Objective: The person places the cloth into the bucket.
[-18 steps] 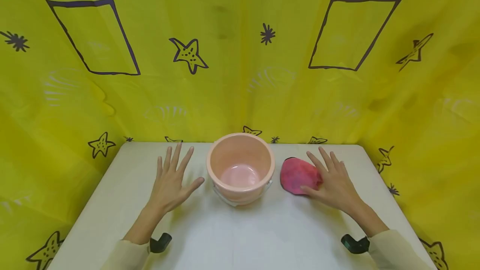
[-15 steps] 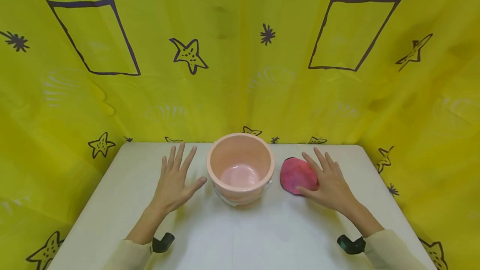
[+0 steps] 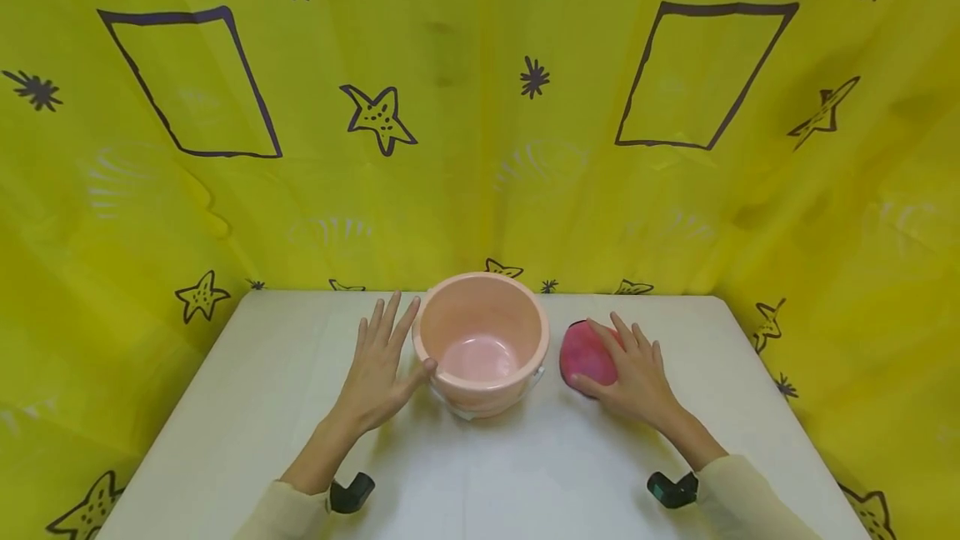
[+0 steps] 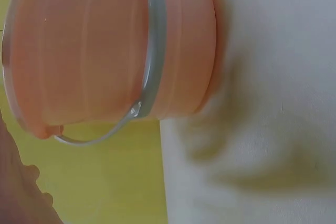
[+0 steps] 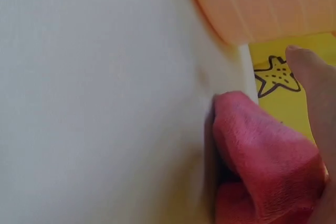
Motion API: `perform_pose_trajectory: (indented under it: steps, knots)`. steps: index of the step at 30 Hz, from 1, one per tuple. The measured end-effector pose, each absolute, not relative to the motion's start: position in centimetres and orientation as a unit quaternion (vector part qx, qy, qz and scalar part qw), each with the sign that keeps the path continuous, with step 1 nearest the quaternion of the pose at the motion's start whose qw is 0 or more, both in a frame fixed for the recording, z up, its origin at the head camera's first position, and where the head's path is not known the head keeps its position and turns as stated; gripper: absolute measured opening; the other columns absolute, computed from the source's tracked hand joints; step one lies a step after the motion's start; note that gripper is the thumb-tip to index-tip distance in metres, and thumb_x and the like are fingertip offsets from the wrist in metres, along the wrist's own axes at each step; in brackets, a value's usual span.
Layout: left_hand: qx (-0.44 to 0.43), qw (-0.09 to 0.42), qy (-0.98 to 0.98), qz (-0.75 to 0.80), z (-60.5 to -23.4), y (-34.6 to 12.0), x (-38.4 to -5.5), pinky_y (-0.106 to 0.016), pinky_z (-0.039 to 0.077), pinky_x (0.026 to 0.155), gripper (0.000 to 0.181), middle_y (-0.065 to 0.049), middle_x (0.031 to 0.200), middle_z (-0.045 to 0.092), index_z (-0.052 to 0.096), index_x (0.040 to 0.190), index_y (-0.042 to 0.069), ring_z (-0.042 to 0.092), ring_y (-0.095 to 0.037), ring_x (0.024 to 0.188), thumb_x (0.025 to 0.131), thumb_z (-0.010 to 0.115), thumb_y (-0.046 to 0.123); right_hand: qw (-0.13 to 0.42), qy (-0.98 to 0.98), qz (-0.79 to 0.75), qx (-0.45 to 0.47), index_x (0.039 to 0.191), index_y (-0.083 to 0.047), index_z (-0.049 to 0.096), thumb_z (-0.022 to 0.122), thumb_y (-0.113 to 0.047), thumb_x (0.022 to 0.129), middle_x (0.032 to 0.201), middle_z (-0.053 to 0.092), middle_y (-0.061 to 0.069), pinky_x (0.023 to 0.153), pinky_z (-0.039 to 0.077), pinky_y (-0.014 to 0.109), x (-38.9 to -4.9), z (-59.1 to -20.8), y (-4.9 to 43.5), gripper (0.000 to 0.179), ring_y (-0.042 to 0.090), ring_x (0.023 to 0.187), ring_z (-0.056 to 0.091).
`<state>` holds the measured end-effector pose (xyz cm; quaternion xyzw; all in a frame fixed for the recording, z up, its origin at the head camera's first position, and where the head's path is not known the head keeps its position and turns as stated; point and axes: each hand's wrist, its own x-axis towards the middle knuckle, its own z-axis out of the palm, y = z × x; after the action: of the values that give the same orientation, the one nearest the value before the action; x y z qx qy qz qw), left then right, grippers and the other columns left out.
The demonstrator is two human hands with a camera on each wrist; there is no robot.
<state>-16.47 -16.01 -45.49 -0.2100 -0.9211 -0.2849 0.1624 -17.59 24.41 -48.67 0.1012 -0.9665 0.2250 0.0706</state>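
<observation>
Beyond the left hand (image 3: 380,373) and the right hand (image 3: 633,377), a yellow curtain (image 3: 450,198) is hung in soft folds, printed with dark-lined starfish (image 3: 381,117) and four-sided outlines (image 3: 705,77); the sides outward of each hand are covered likewise. Below both, a white worktop (image 3: 495,482) is seen, blurrily shadowed.

The white table (image 3: 510,490) is spreading out flat before me, its far corners curving round. A peach-pink bucket (image 3: 480,352) is standing upright on it, near the far edge, its mouth facing up and its pale handle (image 4: 155,51) hanging down along the outside. Just to the right, apart from the bucket, a bunched pink cloth (image 3: 587,355) is lying on the table. Soft shadows (image 4: 268,177) are falling nearby.
</observation>
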Motion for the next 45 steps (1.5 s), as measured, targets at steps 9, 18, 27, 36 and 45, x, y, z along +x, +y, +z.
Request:
perform_pose_trajectory:
  steps: [9, 18, 27, 36, 45]
  knots:
    - [-0.212, 0.153, -0.91, -0.321, -46.0, -15.3, -16.5, -0.071, 0.005, 0.119, 0.083, -0.016, 0.17, 0.019, 0.019, 0.166, 0.026, 0.008, -0.042, 0.156, 0.098, 0.051, 0.064, 0.027, -0.969, 0.235, 0.074, 0.157, -0.028, 0.037, 0.077, -0.062, 0.082, 0.163, 0.02, 0.028, 0.105, 0.013, 0.086, -18.0, -49.7, 25.5, 0.091, 0.065, 0.142, 0.017]
    - [-0.206, 0.123, -0.903, -0.357, -46.6, -15.4, -16.6, -0.067, 0.003, 0.121, 0.078, -0.015, 0.17, 0.019, 0.018, 0.166, 0.028, 0.007, -0.042, 0.156, 0.101, 0.051, 0.055, 0.007, -0.96, 0.251, 0.12, 0.159, -0.03, 0.034, 0.081, -0.051, 0.085, 0.151, 0.033, 0.03, 0.081, 0.052, 0.07, -18.1, -49.7, 26.7, 0.089, 0.054, 0.122, 0.044]
    - [-0.206, 0.081, -0.852, -0.475, -47.6, -15.2, -16.9, -0.062, 0.034, 0.115, 0.078, -0.003, 0.169, 0.027, 0.018, 0.165, 0.031, 0.04, -0.037, 0.147, 0.101, 0.06, 0.044, -0.014, -0.959, 0.246, 0.143, 0.157, -0.029, 0.038, 0.083, -0.048, 0.084, 0.143, 0.043, 0.033, 0.079, 0.054, 0.064, -18.5, -49.0, 27.4, 0.088, 0.053, 0.116, 0.05]
    - [-0.168, 0.044, -0.786, -0.594, -48.8, -14.5, -16.8, -0.051, 0.053, 0.101, 0.075, -0.02, 0.161, 0.036, 0.027, 0.161, 0.034, 0.061, -0.041, 0.126, 0.099, 0.068, 0.027, -0.002, -0.959, 0.236, 0.158, 0.153, -0.029, 0.044, 0.085, -0.038, 0.084, 0.133, 0.052, 0.031, 0.078, 0.054, 0.062, -18.9, -48.9, 27.6, 0.081, 0.05, 0.11, 0.055]
    - [-0.157, 0.049, -0.781, -0.602, -48.6, -14.2, -16.9, -0.052, 0.052, 0.102, 0.076, -0.008, 0.167, 0.029, 0.031, 0.16, 0.034, 0.058, -0.043, 0.129, 0.097, 0.072, 0.025, -0.001, -0.955, 0.239, 0.179, 0.149, -0.031, 0.051, 0.086, -0.033, 0.084, 0.125, 0.058, 0.023, 0.079, 0.055, 0.058, -19.2, -48.5, 28.3, 0.074, 0.04, 0.104, 0.062]
